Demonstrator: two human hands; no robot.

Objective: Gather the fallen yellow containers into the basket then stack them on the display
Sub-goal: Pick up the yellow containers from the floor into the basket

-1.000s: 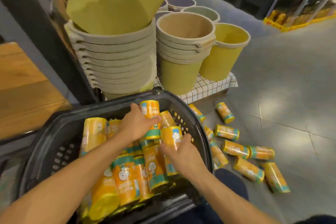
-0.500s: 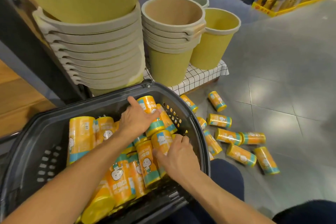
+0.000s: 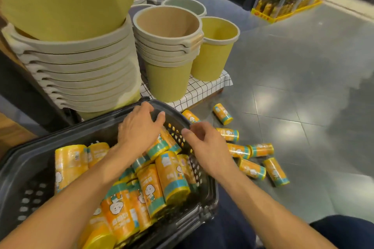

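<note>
Your left hand [image 3: 139, 129] lies with fingers spread, gripping nothing, over the yellow containers [image 3: 172, 176] piled in the basket [image 3: 81, 133]; its fingertips are near the far rim. Your right hand [image 3: 206, 145] hovers just beside it above the basket's side rim, fingers loosely curled and empty. Beyond your right hand, fallen containers [image 3: 252, 169] lie scattered on the floor [image 3: 303, 107].

The basket [image 3: 77, 135] is black, its walls dotted with rows of small holes. The containers [image 3: 172, 176] in it are orange-yellow with teal bands and a white cartoon figure. The buckets [image 3: 168, 85] are olive-yellow with pale grey rims. Under them lies a white cloth [image 3: 202, 91] with a black grid. The floor tiles [image 3: 303, 87] are grey.
</note>
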